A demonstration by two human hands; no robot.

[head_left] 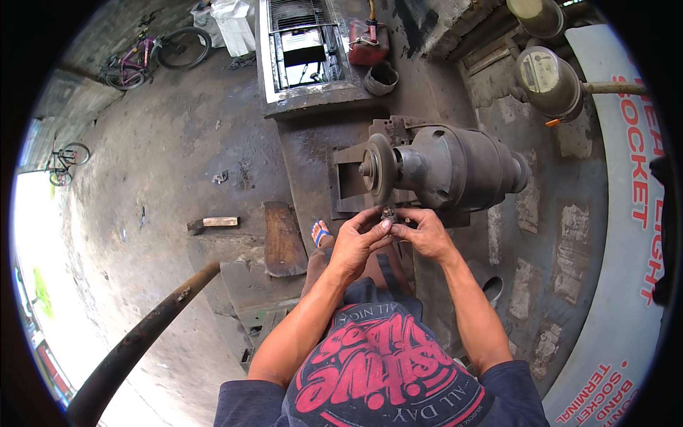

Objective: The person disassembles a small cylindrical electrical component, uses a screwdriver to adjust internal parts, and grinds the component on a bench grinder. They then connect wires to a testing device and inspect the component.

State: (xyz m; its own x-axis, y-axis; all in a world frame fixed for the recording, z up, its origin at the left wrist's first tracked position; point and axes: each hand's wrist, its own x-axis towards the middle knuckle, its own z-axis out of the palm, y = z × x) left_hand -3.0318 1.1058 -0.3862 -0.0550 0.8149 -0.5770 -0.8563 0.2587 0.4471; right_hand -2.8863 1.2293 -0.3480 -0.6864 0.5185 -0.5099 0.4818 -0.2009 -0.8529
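Note:
A small, dark metal part (388, 213) is pinched between the fingertips of both my hands. My left hand (357, 243) grips it from the left, thumb against its near side. From the right, my right hand (425, 235) closes on it with thumb and forefinger. Its exact kind is hard to make out, since the fingers cover much of it. Just beyond my fingertips stands the round wheel (383, 169) of a bench grinder, mounted on the shaft of a large grey motor (466, 168). Whether the part touches the wheel I cannot tell.
A worn wooden board (283, 238) lies left of my sandalled foot (322, 233). Beyond the grinder are a metal-framed opening (302, 53), a red container (368, 44) and a dark bucket (381, 78). A dark pole (146, 340) slants in at lower left. Meters (548, 82) hang at right.

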